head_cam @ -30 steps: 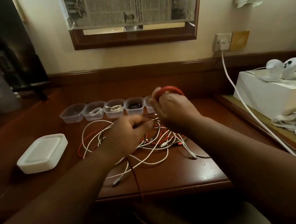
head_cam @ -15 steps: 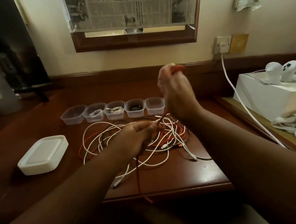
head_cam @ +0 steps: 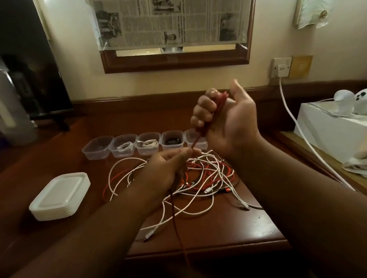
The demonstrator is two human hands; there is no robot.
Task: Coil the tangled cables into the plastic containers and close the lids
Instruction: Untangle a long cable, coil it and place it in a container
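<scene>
My right hand (head_cam: 226,122) is raised above the desk, its fingers closed round a bundle of red cable (head_cam: 220,101). From it the red cable runs down to my left hand (head_cam: 166,169), which pinches it just above the tangle, and its tail hangs over the desk's front edge. A tangle of white and red cables (head_cam: 206,178) lies on the wooden desk. Behind it stands a row of clear plastic containers (head_cam: 97,147); two hold white coils, one holds something dark. A stack of white lids (head_cam: 60,196) sits at the front left.
A white box (head_cam: 336,134) with two white devices on top stands at the right, on a lower ledge. A white power lead (head_cam: 296,127) runs from the wall socket across that side. A grey appliance (head_cam: 7,108) stands at the far left. The desk's front edge (head_cam: 215,250) is close to me.
My right hand has lifted from just above the containers and turned, opening its thumb, with the red cable bundle in it. My left hand stays low, pinching the cable.
</scene>
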